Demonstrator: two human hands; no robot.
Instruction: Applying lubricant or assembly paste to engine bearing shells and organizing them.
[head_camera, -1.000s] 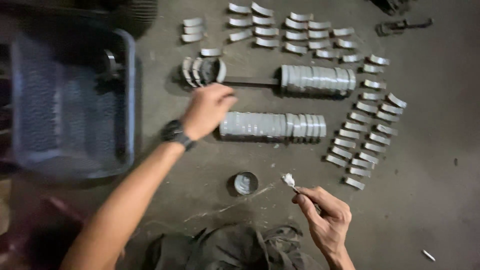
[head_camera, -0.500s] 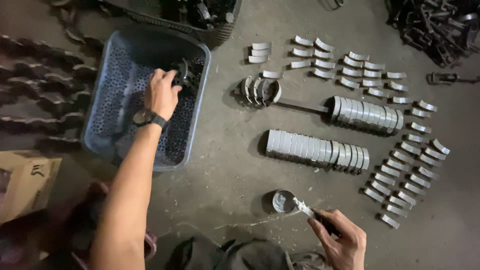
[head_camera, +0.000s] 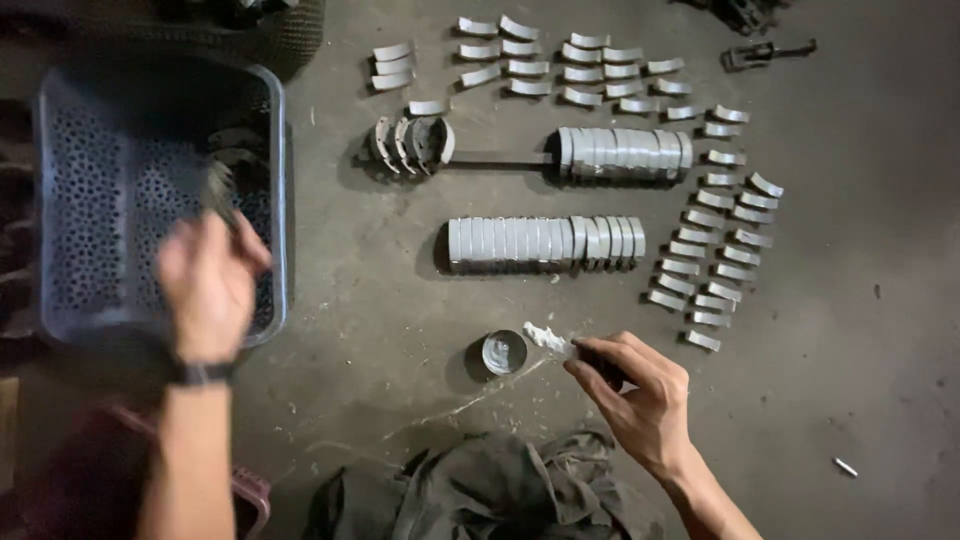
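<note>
Nearest me, a dark rag (head_camera: 490, 490) lies crumpled on the floor (head_camera: 860, 330), below the small round tin (head_camera: 503, 352). My right hand (head_camera: 635, 395) sits just right of the tin, fingers pinched shut on a small brush (head_camera: 560, 343) whose white tip points toward the tin's rim. My left hand (head_camera: 208, 285) is well left of the tin, over the near edge of the perforated plastic basket (head_camera: 90, 200), curled around a dark metal piece (head_camera: 218, 190); motion blur hides the exact grip. Beyond the tin, a row of curved metal shells (head_camera: 545, 244) stands packed together. Farther still, a second stack (head_camera: 622, 153) sits on a rod, and loose shells (head_camera: 720, 240) lie spread right of the tin.
</note>
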